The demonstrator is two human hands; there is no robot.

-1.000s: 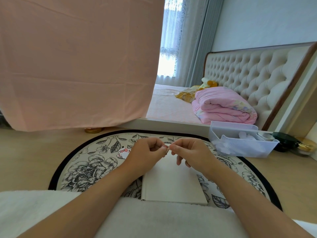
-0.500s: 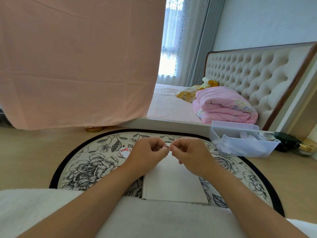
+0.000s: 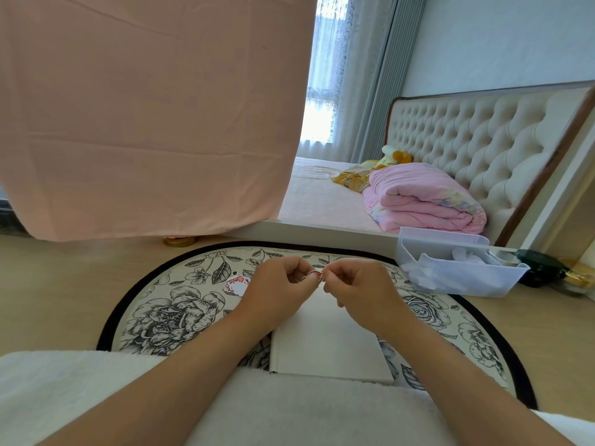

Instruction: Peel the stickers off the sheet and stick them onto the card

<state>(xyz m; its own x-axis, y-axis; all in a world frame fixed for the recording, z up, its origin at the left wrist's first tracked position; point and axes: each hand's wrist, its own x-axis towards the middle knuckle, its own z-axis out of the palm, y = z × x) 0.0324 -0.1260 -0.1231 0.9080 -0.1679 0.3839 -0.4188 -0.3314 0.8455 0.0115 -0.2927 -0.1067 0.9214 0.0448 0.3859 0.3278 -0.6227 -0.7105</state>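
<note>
Bedroom floor of pale wood carries a round flowered rug (image 3: 167,317) with a black border, and on it lies a white card (image 3: 325,339), its near edge tucked against a white towel (image 3: 289,410) that covers the lap. Both hands hover just above the far end of the card, close together. The left hand (image 3: 277,288) and the right hand (image 3: 357,284) have their fingers curled, and thumb and forefinger of each pinch one small reddish sticker (image 3: 315,275) between them; its design is too small to make out. A pink cartoon cutout (image 3: 236,284) lies on the rug just left of the left hand. To the right, at the rug's edge, stands a clear plastic bin (image 3: 457,272) with white bits inside. Behind are a bed with a folded pink quilt (image 3: 421,201), a tufted headboard (image 3: 476,133), and a hanging pink cloth (image 3: 145,107) on the left.
</note>
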